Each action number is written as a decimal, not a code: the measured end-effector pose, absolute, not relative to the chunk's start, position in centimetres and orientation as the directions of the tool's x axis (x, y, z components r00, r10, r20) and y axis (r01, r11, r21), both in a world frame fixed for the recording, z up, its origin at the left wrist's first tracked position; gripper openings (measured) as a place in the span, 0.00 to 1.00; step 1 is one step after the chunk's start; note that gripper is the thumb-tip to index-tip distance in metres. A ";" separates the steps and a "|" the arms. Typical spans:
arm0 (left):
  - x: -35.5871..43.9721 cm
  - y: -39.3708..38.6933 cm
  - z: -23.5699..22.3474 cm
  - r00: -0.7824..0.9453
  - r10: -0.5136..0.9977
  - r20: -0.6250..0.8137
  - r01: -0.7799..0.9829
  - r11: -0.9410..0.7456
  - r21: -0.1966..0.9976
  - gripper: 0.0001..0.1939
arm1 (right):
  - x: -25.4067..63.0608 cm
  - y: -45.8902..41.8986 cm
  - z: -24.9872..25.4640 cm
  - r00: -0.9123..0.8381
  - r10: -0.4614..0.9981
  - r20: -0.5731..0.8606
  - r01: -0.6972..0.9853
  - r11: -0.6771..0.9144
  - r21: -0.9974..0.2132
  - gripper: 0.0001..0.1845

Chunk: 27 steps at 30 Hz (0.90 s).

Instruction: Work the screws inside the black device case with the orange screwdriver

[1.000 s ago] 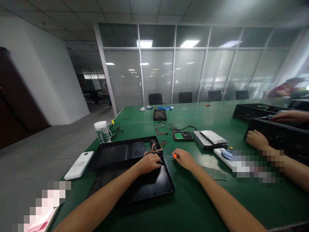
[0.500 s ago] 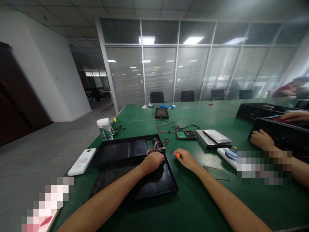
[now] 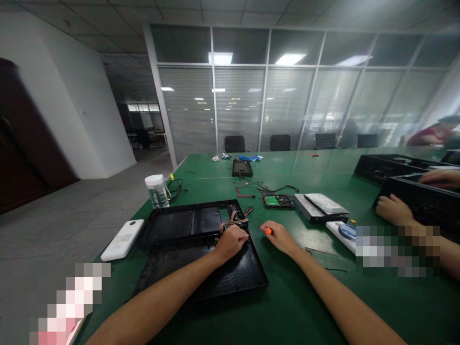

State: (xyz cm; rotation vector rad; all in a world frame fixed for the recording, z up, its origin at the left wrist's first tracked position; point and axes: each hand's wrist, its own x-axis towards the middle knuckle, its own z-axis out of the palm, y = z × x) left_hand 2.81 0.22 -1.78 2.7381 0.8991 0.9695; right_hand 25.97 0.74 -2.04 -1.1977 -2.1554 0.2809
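Note:
My left hand [image 3: 231, 243] is closed over the right part of an open black plastic casing [image 3: 201, 275], beside a bundle of striped wires [image 3: 234, 221]. Its curled fingers hide whatever may be in them. Just right of the casing, my right hand [image 3: 279, 238] is wrapped round an orange-handled screwdriver [image 3: 268, 231], its thin shaft directed left toward the casing. A second black casing half [image 3: 179, 224] lies behind the first, touching or overlapping its rear edge.
A white phone-like device [image 3: 123, 239] and a lidded bottle [image 3: 157, 191] stand left. Behind my right hand are a green circuit board [image 3: 272, 201] and a silver-black drive unit [image 3: 319, 207]. A clear sheet [image 3: 327, 258] lies right. Another person's hands work at black cases [image 3: 424, 203] far right.
My left hand has turned a little, its fingers curled tighter above the casing. My right hand keeps the screwdriver in nearly the same place, with less of the shaft showing. The view has shifted slightly.

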 end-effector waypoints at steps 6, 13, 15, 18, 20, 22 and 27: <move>2.9 -0.5 -1.6 0.688 0.495 0.530 0.516 -0.848 0.121 0.12 | 26.2 1.3 -2.4 -0.354 0.810 0.467 0.691 0.564 -0.453 0.09; 2.9 -0.4 -1.7 0.675 0.502 0.541 0.523 -0.843 0.129 0.13 | 26.9 1.7 -2.1 -0.235 0.830 0.506 0.719 0.498 -0.485 0.09; 3.0 -0.3 -1.7 0.698 0.502 0.510 0.521 -0.845 0.118 0.12 | 26.9 1.6 -1.9 -0.226 0.839 0.495 0.728 0.483 -0.486 0.09; 2.9 -0.4 -1.5 0.721 0.505 0.474 0.523 -0.846 0.105 0.11 | 26.7 1.4 -1.6 -0.201 0.861 0.467 0.733 0.449 -0.511 0.09; 2.7 -0.5 -1.5 0.720 0.500 0.481 0.518 -0.849 0.107 0.11 | 26.8 1.3 -1.3 -0.150 0.892 0.426 0.713 0.396 -0.578 0.09; 2.6 -0.5 -1.4 0.718 0.485 0.499 0.501 -0.858 0.112 0.11 | 27.0 1.1 -0.9 -0.107 0.939 0.326 0.664 0.312 -0.680 0.12; 2.4 -0.6 -1.3 0.744 0.463 0.482 0.465 -0.877 0.124 0.12 | 27.9 0.4 1.5 -0.174 0.968 0.182 0.392 0.238 -0.889 0.15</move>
